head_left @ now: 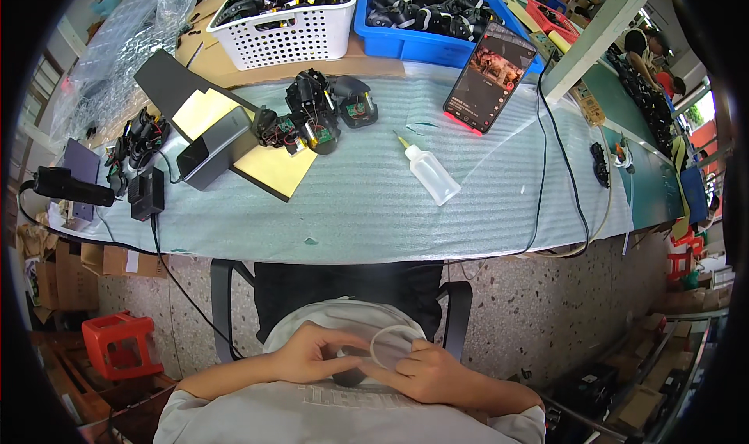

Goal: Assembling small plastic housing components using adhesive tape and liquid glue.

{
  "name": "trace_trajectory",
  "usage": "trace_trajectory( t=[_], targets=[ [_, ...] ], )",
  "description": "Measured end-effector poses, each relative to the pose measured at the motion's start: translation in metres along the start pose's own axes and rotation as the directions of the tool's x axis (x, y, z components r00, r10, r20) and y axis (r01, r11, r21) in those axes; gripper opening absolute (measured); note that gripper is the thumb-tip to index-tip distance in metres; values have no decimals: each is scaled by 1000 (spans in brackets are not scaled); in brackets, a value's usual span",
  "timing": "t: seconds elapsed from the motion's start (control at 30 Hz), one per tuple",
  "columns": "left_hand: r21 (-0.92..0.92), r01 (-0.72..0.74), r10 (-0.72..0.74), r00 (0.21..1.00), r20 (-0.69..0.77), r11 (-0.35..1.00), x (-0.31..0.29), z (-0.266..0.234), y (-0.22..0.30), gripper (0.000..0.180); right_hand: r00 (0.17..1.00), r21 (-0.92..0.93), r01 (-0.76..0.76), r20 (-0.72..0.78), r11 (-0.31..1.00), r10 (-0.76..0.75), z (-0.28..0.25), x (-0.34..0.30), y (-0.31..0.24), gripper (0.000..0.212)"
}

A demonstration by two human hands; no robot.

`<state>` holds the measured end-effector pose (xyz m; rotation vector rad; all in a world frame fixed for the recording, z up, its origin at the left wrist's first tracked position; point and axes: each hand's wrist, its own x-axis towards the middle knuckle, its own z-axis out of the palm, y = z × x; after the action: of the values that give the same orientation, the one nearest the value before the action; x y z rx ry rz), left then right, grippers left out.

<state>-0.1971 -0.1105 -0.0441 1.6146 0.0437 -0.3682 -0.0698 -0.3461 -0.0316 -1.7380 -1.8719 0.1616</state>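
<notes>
Both hands are close together over my lap, below the table's front edge. My right hand [425, 371] has its fingers closed on a thin, pale, translucent loop [376, 342], which arches up from the fingers. My left hand [310, 353] is beside it, thumb and forefinger curved toward the right hand's fingertips; what they grip is hard to see. A dark rounded piece [349, 377] shows below the left thumb, partly hidden by the hands. In front on the table lies a clear squeeze bottle [433, 176] with a yellow-green tip.
A phone [491, 77] with a lit screen leans against a blue crate [406, 47] of black parts. Beside it stands a white basket [289, 42]. Opened black devices [312, 116], yellow sheets [277, 167] and a grey box [214, 147] lie left. Black cables [558, 143] cross the right.
</notes>
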Motion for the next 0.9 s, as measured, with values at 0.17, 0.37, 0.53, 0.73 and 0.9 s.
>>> trace_trajectory(
  t=[0.17, 0.37, 0.53, 0.73, 0.9],
  targets=[
    [-26, 34, -34, 999, 22, 999, -4, -4, 0, 29, 999, -44, 31, -20, 999, -32, 2, 0, -1, 56],
    [-255, -36, 31, 999, -24, 966, -6, -1, -14, 27, 999, 21, -11, -38, 1000, 12, 1, 4, -3, 56],
    [-251, -288, 282, 958, -60, 924, -5, 0, -34, 26, 999, 146, -41, -18, 988, 44, -7, 8, -5, 55],
    [-192, -458, 457, 888, -55, 868, 3, -5, -25, 26, 999, 218, -41, 7, 975, 40, -8, 0, -1, 57],
    [-210, -252, 221, 962, -160, 945, -5, 5, -35, 24, 996, 97, -84, -35, 992, 88, -10, 8, -3, 55]
  ],
)
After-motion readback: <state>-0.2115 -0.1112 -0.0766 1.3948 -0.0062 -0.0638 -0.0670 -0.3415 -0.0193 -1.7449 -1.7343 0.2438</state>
